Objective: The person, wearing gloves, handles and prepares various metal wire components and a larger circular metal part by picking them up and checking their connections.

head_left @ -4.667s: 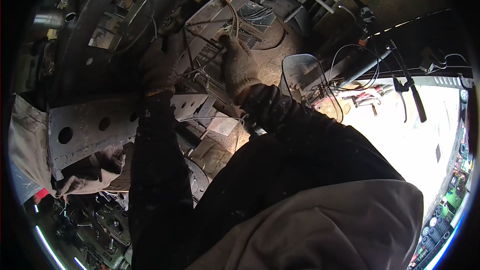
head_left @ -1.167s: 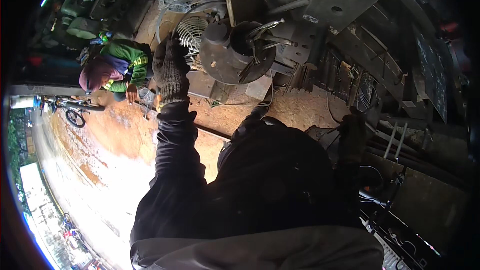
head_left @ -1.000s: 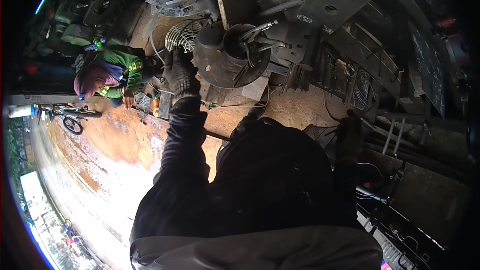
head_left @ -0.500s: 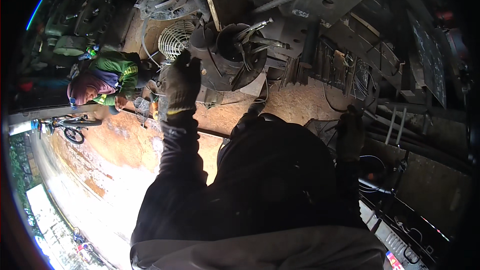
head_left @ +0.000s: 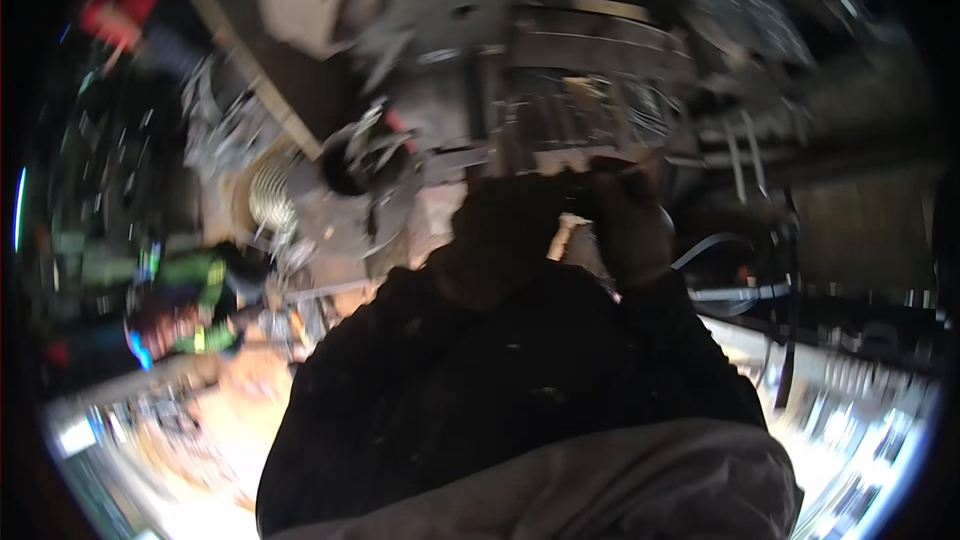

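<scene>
Because blur and deep shadow smear the spot, the small dark shape [head_left: 575, 183] between the left hand in a dull brown glove [head_left: 495, 240] and the right hand in a matching glove [head_left: 635, 228] is hard to make out: its outline melts into the fingers, and its kind cannot be told. It sits near the middle of the view. What shows seems to run crosswise from one hand toward the other, but its true long axis and any end it points with stay unclear. Both hands are close together, their fingertips lost in darkness; whether either is clamped on the shape cannot be told. Beyond them stand dark, narrow metal strips [head_left: 555, 125], and above these hangs a grey steel plate with round holes [head_left: 455, 0], cut off by the upper rim. Leftward are a pale coiled wire guard [head_left: 271, 198] and, farther out, a blurred person in green [head_left: 190, 285].
</scene>
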`<state>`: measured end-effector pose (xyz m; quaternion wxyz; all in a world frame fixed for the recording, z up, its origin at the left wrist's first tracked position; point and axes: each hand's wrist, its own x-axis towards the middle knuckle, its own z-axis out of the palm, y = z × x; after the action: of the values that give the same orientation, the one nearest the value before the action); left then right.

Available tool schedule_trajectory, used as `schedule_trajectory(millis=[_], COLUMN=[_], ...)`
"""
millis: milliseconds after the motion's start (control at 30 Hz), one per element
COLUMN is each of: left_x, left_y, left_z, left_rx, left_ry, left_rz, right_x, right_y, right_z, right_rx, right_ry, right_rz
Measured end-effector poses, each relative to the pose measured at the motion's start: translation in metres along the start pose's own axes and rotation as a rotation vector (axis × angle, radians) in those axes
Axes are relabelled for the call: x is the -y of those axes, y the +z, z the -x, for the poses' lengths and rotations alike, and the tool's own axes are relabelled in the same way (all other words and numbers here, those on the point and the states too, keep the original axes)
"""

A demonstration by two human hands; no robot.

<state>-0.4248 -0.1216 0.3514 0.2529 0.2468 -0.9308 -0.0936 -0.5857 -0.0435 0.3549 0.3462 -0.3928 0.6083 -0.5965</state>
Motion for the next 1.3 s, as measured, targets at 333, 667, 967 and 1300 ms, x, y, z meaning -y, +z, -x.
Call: schedule_trajectory(millis=[333,667,967,1300], left_x=[0.015,0.020,0.085,0.113], left_y=[-0.055,-0.003,0.061,0.122], left_z=[-0.126,-0.245,-0.293,-0.292], left_rx=[0.800,1.045,0.320,0.426], left_ry=[-0.288,0.190,-0.213,-0.270], left_rz=[1.122,0.277,0.076,-0.063], right_x=[0.003,-0.026,-0.048,-0.069], right_y=[-0.127,-0.124,-0.143,-0.145], right_z=[0.019,0.007,-0.091,-0.122], right_rx=[-0.291,-0.095,-0.433,-0.439], right_ry=[-0.532,0.055,0.243,0.285], right_rz=[0.797,-0.230,-0.432,-0.340])
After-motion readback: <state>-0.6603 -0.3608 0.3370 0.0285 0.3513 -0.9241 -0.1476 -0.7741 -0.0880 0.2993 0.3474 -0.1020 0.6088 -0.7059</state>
